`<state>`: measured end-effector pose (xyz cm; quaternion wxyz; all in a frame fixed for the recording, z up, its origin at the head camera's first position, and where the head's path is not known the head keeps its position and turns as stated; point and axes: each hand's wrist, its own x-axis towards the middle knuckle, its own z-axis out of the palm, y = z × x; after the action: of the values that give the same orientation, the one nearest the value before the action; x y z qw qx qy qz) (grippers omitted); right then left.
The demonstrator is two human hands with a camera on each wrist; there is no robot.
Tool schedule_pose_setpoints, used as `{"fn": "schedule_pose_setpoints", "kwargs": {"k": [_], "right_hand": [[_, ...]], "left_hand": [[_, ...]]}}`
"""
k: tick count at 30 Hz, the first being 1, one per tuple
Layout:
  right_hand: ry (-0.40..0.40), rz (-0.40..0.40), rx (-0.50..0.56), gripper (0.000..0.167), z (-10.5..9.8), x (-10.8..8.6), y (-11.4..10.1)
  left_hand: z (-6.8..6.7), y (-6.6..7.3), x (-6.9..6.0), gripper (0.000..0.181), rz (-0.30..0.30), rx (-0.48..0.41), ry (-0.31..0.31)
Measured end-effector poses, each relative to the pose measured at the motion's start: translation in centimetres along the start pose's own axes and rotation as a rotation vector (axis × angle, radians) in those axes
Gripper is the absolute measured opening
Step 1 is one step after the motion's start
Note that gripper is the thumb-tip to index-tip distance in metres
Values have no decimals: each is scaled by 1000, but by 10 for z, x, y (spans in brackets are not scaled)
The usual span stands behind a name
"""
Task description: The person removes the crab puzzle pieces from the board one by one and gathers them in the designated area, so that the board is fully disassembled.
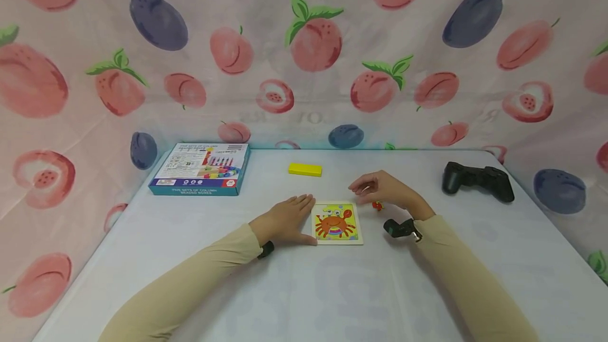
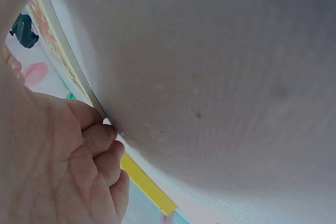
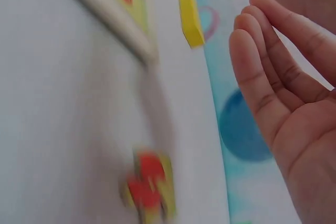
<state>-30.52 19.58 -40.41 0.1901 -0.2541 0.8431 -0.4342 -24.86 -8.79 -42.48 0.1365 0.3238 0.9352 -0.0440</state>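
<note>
A square crab puzzle (image 1: 335, 224) in a pale frame lies flat on the white table. My left hand (image 1: 286, 220) rests beside its left edge, thumb spread towards the near corner and fingertips at the far corner. In the left wrist view, the left fingers (image 2: 100, 140) touch the frame's side. My right hand (image 1: 385, 191) hovers just past the puzzle's right side with relaxed fingers and holds nothing. Below it lies a small red and yellow-green puzzle piece (image 1: 377, 206), which the right wrist view shows blurred, apart from the right fingers (image 3: 249, 66).
A yellow block (image 1: 305, 169) lies behind the puzzle. The boxed bead set (image 1: 199, 169) is at the back left, and a black game controller (image 1: 477, 181) at the back right. A fruit-print cloth (image 1: 275, 46) hangs behind the table. Each wrist wears a dark camera.
</note>
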Motion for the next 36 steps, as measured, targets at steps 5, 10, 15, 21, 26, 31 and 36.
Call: {"fn": "schedule_pose_setpoints", "kwargs": {"k": [5,10,15,21,26,31,36], "right_hand": [[-66,-11,-23,36,19,17,-5],[-117,-3,-69,32,32,32,-8],[-148,27,-118,29,39,42,-9],[-192,-28,-228,26,41,49,-11],[-221,-50,-278,23,40,52,-15],[-231,-22,-284,20,42,55,-18],[-230,-24,-275,19,43,55,-17]], "left_hand": [[0,0,1,105,-4,11,3],[0,0,1,104,-2,12,5],[1,-1,1,104,4,5,10],[1,-1,1,104,3,5,8],[-1,0,0,104,-4,-1,3],[-1,0,0,104,0,2,7],[0,0,1,104,-1,2,5]]}}
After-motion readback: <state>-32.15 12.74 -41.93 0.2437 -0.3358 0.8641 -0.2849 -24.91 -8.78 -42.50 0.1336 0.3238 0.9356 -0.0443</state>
